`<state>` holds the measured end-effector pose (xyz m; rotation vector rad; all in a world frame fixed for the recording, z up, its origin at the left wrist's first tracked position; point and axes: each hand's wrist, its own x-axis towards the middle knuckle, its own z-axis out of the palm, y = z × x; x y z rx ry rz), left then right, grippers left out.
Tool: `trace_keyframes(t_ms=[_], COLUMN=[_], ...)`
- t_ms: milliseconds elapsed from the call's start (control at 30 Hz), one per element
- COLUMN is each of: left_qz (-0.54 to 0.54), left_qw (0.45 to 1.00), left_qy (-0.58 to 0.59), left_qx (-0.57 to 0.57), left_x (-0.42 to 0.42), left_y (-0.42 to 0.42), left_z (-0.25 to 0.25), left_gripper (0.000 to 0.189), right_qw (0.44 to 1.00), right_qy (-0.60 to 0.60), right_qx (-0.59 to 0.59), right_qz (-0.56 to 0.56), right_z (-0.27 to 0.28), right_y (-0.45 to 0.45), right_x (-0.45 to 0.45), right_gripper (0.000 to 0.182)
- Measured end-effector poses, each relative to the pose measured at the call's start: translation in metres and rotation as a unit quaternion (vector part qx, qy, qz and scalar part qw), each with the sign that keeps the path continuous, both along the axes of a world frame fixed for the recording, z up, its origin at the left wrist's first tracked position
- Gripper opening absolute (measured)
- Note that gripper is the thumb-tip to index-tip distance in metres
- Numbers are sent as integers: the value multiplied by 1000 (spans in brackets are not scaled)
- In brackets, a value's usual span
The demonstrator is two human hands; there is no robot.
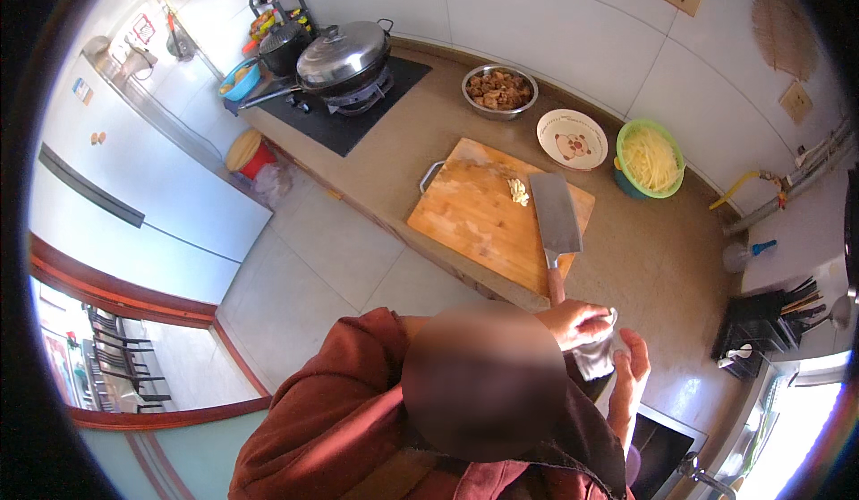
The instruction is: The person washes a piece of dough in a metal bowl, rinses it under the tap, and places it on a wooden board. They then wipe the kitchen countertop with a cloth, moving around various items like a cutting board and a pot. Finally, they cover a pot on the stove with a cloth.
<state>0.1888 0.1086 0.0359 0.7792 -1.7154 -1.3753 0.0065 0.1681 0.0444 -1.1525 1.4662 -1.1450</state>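
Note:
My left hand (582, 324) grips a whitish, shiny crumpled thing (596, 360), perhaps a cloth or a plastic bag, near the counter's front edge. To its right is my right hand (629, 359), fingers apart and slightly curled; whether it touches the thing is unclear. Just beyond the hands, a cleaver (556, 215) lies on a wooden cutting board (476, 231), its wooden handle pointing towards me. Left of the blade sits a small heap of pale chopped pieces, perhaps garlic (518, 192).
Behind the board stand a steel bowl of brown chunks (500, 92), a white plate (572, 140) and a green basket of pale shreds (649, 159). A lidded wok (345, 57) sits on the stove at left. A knife rack (755, 329) and a sink (661, 446) are at right.

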Motion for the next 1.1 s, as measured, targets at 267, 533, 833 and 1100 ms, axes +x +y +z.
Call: trace_keyframes(t_ms=[267, 533, 833, 1100], left_qz=[-184, -227, -67, -110], left_qw=[980, 965, 974, 915], left_qy=[-61, -126, -123, -300], left_qx=[-51, -39, -181, -247], left_x=[-20, -9, -41, -35], left_y=[-8, -46, -125, -107], left_z=[48, 95, 123, -2], left_gripper=[15, 12, 18, 18], right_qw=[998, 966, 897, 875], right_qy=[-34, 244, 325, 440], right_qx=[-36, -72, -189, -185], right_qz=[46, -41, -230, -86], right_z=[-26, 14, 79, -45], right_y=[2, 8, -47, -14], right_x=[16, -39, -125, -152], right_gripper=[24, 17, 11, 5])
